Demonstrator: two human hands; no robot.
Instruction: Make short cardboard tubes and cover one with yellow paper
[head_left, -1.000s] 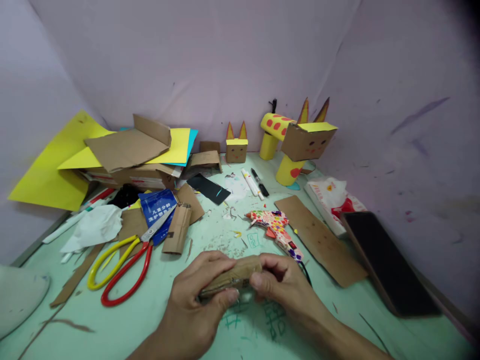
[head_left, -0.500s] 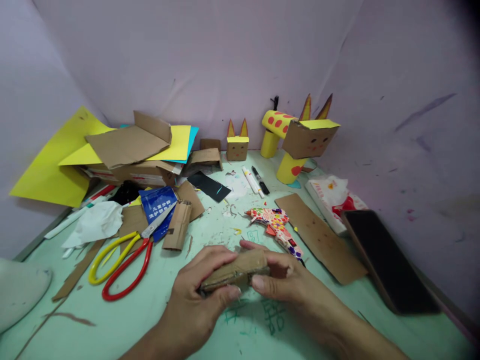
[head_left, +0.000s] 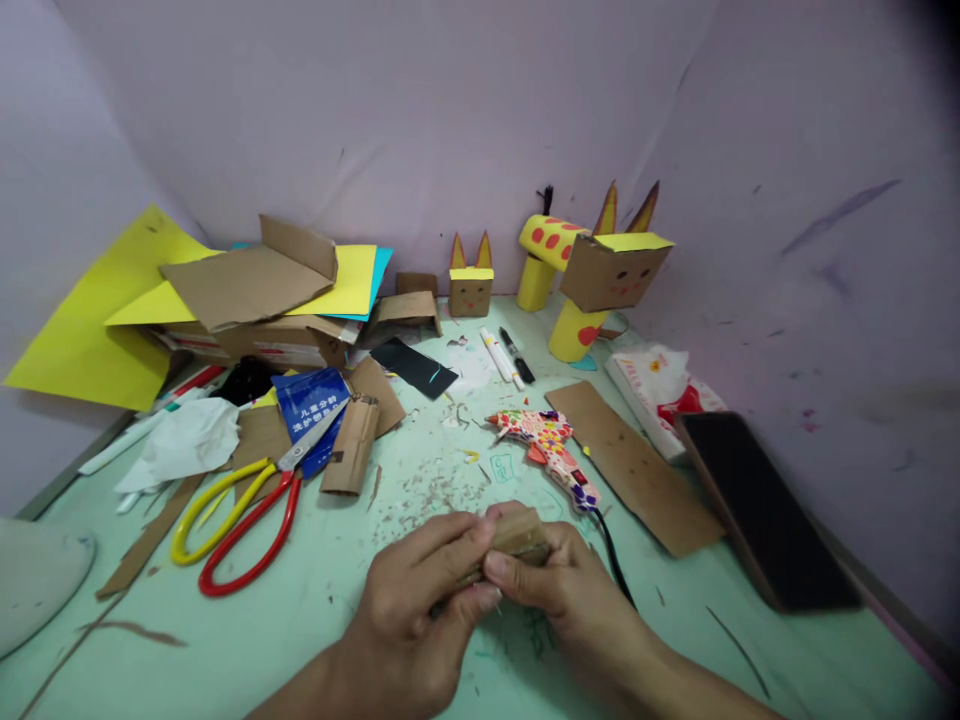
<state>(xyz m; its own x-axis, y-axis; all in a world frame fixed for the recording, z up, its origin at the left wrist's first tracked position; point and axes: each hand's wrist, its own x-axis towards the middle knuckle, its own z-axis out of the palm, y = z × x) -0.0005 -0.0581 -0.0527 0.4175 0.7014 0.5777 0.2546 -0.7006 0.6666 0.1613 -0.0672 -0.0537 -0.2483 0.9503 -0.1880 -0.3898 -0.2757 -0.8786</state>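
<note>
Cardboard piece point(head_left: 521, 533) sits between the two hands over the near part of the tabletop point(head_left: 217, 650); whether it touches the surface I cannot tell. Left hand point(head_left: 420, 595) and right hand point(head_left: 566, 580) are both closed around it, fingers bent, hiding its left end. Reckoned from that piece, with 12 at the far wall, a flowered glue gun point(head_left: 551, 445) lies just beyond at 1 o'clock, its black cord point(head_left: 616, 560) running close beside the right hand. A flat cardboard strip point(head_left: 645, 480) and, farther out, a tissue packet point(head_left: 660, 390) lie towards 2, a phone point(head_left: 765, 510) at 3. Scissors point(head_left: 291, 462) rest around 9, blades over a blue packet point(head_left: 307, 405); a cardboard tube point(head_left: 351, 445) lies near 10. White markers point(head_left: 501, 358) lie at 12, black card point(head_left: 415, 367) towards 11. A spotted yellow figure point(head_left: 576, 328) stands well beyond, between 12 and 1.
</note>
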